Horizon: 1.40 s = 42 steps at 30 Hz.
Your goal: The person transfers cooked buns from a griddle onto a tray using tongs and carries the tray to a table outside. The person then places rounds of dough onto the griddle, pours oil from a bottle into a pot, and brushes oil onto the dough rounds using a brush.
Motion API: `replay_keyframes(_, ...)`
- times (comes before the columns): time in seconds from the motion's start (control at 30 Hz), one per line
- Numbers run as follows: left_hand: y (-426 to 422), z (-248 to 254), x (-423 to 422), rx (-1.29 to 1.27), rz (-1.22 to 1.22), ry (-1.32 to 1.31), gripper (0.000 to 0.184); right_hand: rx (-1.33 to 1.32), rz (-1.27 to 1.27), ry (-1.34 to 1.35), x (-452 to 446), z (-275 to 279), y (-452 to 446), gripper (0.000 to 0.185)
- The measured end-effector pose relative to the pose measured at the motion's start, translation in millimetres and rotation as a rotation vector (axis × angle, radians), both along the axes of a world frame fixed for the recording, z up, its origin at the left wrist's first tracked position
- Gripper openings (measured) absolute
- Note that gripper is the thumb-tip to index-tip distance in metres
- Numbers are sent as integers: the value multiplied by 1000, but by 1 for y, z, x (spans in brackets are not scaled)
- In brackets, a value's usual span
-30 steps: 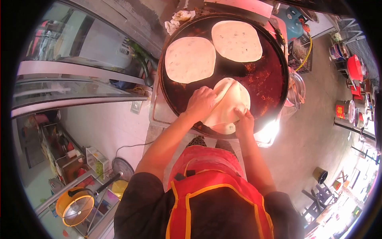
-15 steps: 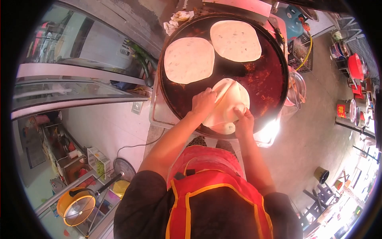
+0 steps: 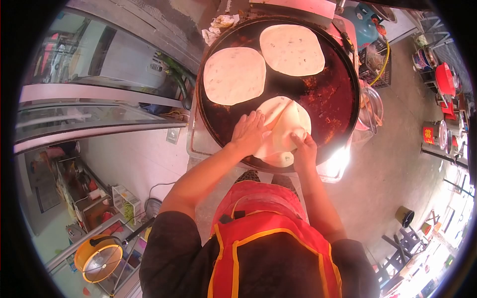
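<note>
A large round black pan (image 3: 325,107) holds three pale flatbreads. One flatbread (image 3: 234,76) lies flat at the left, and another (image 3: 292,50) lies flat at the far side. The nearest flatbread (image 3: 284,124) is creased and partly folded at the pan's near side. My left hand (image 3: 250,133) rests with its fingers spread on the left edge of this folded flatbread. My right hand (image 3: 304,149) pinches its right edge between thumb and fingers.
Crumpled paper (image 3: 221,25) sits beyond the pan's left rim. A knife (image 3: 344,36) lies at its far right. Metal bowls (image 3: 371,107) stand to the right, near a blue gas cylinder (image 3: 361,25). Glass panels (image 3: 94,115) extend along the left.
My left hand has let go of its pinch on the folded flatbread's left edge and spread its fingers there. My right hand keeps its hold.
</note>
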<state>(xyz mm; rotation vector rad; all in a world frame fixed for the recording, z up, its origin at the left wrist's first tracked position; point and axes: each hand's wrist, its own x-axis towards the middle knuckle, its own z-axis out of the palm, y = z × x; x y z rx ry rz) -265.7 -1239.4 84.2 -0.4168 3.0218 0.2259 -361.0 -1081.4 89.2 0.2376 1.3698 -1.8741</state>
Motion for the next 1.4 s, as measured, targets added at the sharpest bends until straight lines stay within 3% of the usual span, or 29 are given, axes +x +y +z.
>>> replay_keyframes(0.1,-21,-3,-12,-138,-1,-128,54,-9,-5,9,1,-1,-3,18)
replay_keyframes(0.23,-9,3,-2,27,25,52,53,7,-1,16,0,-3,-4,18)
replay_keyframes(0.27,-1,-23,11,101,-34,130,53,15,1,15,1,-2,-5,17)
replay_keyframes(0.5,22,-6,19,212,164,56,61,11,25,-12,-4,11,-7,19)
replay_keyframes(0.6,17,4,10,290,232,-93,62,27,56,-25,-10,7,0,21)
replay_keyframes(0.7,10,-11,9,140,77,70,62,14,54,-38,-11,8,3,22)
replay_keyframes(0.9,2,-21,15,124,73,83,60,21,43,-22,-11,17,2,19)
replay_keyframes(1.0,13,-20,3,778,65,234,64,49,89,30,-11,17,-1,21)
replay_keyframes(1.1,30,-4,-5,1135,239,187,69,60,209,36,-10,32,-22,29)
replay_keyframes(1.13,29,6,-6,1034,98,354,70,1,229,31,-6,43,-34,31)
replay_keyframes(1.23,20,-17,10,1463,420,445,63,-89,350,96,-1,48,-47,36)
replay_keyframes(1.27,11,-21,12,1647,499,389,49,-105,399,134,0,46,-49,38)
replay_keyframes(1.37,-2,-29,9,1847,925,340,37,363,302,795,-1,6,-30,37)
replay_keyframes(1.4,4,-9,3,1897,915,453,36,456,337,744,-2,-5,-24,40)
